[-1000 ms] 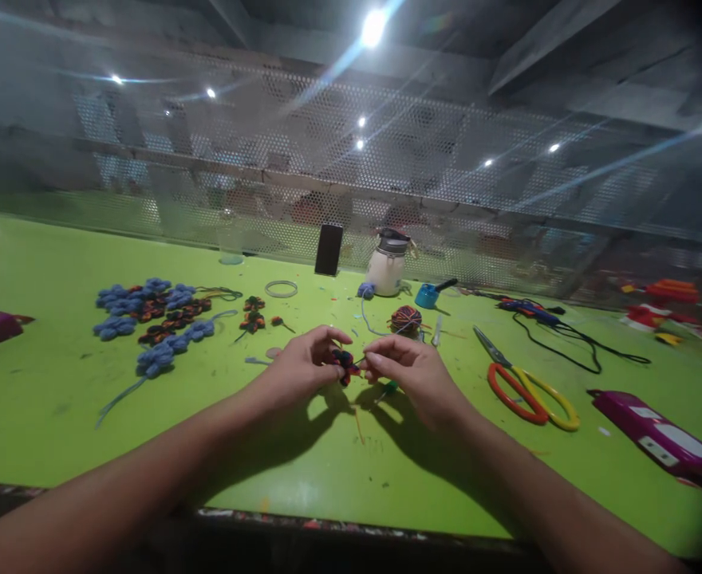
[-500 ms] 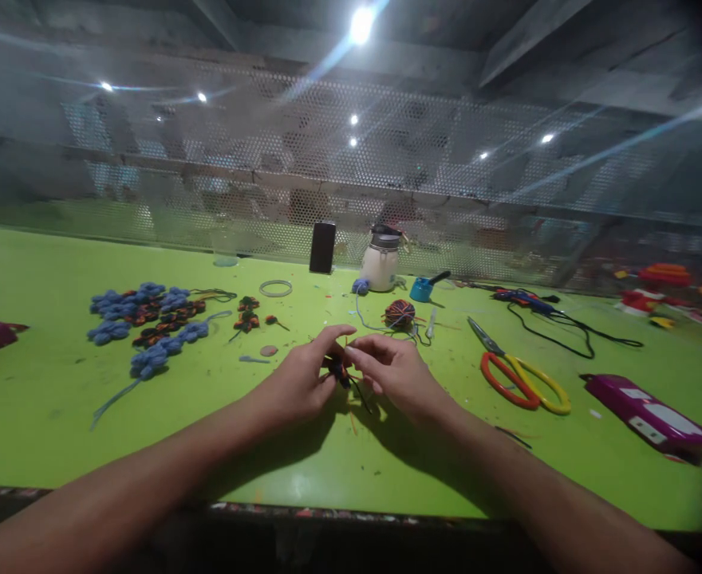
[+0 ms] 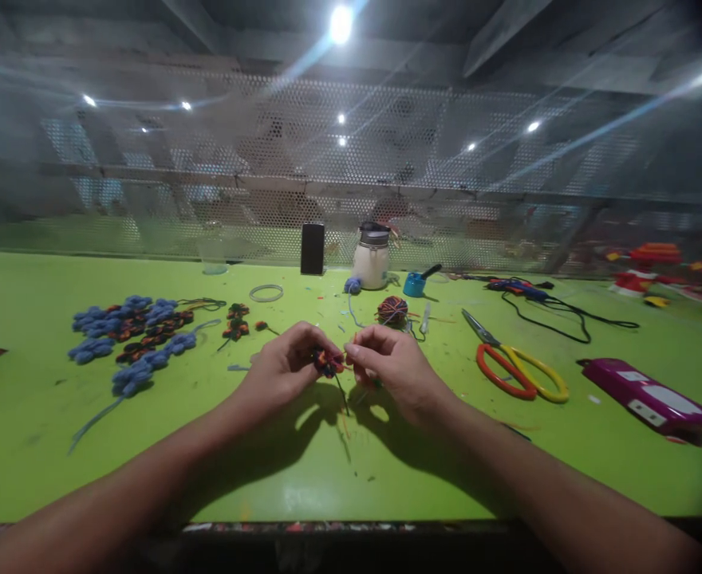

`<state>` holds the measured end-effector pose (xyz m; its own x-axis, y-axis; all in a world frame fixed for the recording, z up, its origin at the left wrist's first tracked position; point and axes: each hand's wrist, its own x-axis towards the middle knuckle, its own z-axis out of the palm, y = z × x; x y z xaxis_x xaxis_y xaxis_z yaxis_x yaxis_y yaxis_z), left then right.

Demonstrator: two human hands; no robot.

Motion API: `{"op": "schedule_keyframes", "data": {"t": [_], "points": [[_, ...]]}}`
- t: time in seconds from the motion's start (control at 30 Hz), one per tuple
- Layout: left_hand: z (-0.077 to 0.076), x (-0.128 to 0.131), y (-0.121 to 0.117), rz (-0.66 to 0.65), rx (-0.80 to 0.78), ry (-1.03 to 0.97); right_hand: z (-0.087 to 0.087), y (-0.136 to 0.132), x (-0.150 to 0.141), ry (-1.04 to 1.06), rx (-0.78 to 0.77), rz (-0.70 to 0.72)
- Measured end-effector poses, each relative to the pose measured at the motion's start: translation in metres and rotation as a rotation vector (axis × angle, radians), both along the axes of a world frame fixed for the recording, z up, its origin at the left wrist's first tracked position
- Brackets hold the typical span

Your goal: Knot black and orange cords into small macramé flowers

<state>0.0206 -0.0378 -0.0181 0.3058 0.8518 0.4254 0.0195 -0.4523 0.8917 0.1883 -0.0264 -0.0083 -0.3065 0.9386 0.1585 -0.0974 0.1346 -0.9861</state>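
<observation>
Between the thumb and fingers of my left hand [image 3: 279,363] is a small knotted yarn flower [image 3: 328,363], dark with orange and red flecks. Loose dark and orange tails hang below it. Just to its right, my right hand [image 3: 397,371] pinches an orange yarn strand [image 3: 348,367] that runs toward the flower. Both hands are held above the table, close together. Beyond them lies a ball of dark multicoloured yarn [image 3: 392,311]. Left of my hands are similar dark orange flowers [image 3: 235,325] and several blue yarn flowers [image 3: 132,376].
Scissors [image 3: 503,368] with red and yellow handles and a purple device [image 3: 650,395] lie at right on the green table [image 3: 291,486]. Behind stand a white jar [image 3: 371,265], a dark phone-like slab [image 3: 313,249] and a blue pot [image 3: 414,284]. A cord [image 3: 578,319] trails at far right.
My left hand has tilted the yarn flower so more of its orange face shows. My right hand has drawn slightly away from it with the strand. The view has shifted a little.
</observation>
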Motion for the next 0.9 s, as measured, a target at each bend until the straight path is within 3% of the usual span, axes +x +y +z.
{"op": "schedule_keyframes", "data": {"t": [0.23, 0.43, 0.5, 0.7, 0.9], "points": [[-0.001, -0.002, 0.002, -0.056, -0.035, -0.077, 0.004, -0.004, 0.005, -0.093, 0.174, 0.006], [-0.008, -0.004, 0.002, 0.027, 0.088, 0.032, 0.006, -0.012, 0.007, -0.413, 0.64, 0.098], [-0.009, -0.004, 0.001, 0.031, 0.117, 0.063, 0.003, -0.012, 0.006, -0.496, 0.728, 0.118], [-0.009, -0.003, -0.003, 0.12, 0.157, 0.122, -0.007, -0.008, 0.002, -0.403, 0.604, 0.041], [-0.008, -0.004, -0.002, 0.042, 0.024, 0.042, 0.0, -0.007, 0.003, -0.246, 0.297, 0.085]]}}
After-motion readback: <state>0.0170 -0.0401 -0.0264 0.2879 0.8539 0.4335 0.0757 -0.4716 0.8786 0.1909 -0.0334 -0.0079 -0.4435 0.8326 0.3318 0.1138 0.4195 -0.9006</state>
